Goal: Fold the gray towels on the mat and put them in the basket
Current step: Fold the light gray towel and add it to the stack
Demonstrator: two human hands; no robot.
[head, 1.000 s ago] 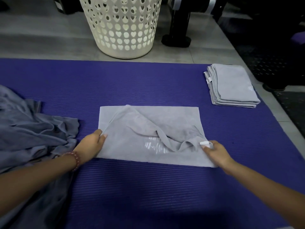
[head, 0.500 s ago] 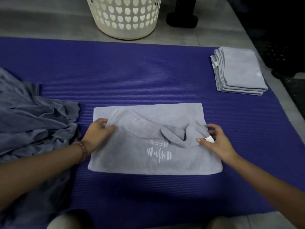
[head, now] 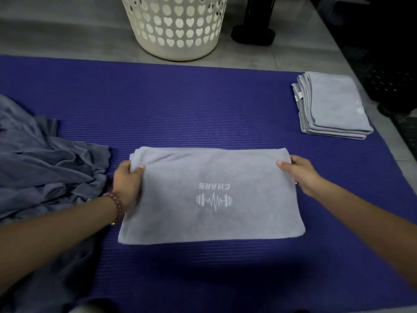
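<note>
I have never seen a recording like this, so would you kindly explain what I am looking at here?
There is no machine: one camera, worn on a person's head, looks down at their bare hands. On the purple mat lies a folded gray towel, logo up. The left hand and right hand each grip a far corner. A stack of folded towels sits at the mat's far right, a heap of unfolded ones at its left. The white basket stands on the floor beyond.
</note>
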